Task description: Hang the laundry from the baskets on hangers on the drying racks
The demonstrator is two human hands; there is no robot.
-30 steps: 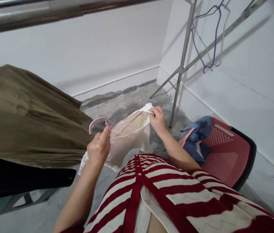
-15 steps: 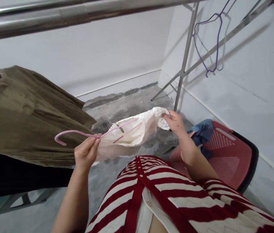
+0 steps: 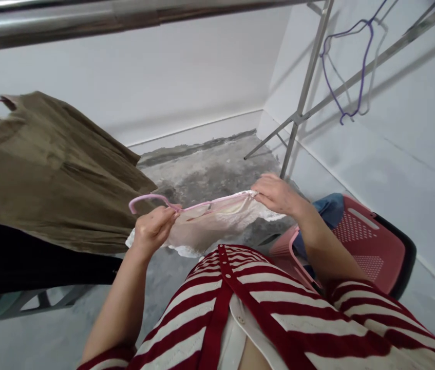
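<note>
My left hand pinches a pink clothes hanger just below its hook, which curves out to the left. A thin white garment with lace edging hangs on the hanger, its neckline toward the top. My right hand grips the garment's upper right edge, close to the end of the hanger arm; its fingertips are partly hidden behind the cloth. Between the two hands the hanger bar runs nearly level along the neckline, and the sheer fabric droops below it.
An olive-green shirt hangs at the left beside a black garment. Overhead runs a metal rail. A purple hanger hangs at the right near the rack's leg. A pink basket holds blue denim cloth.
The hanger and my left hand have shifted right. My right hand has turned palm-down over the garment's edge, and the neckline, gaping before, is now pulled flatter along the hanger.
</note>
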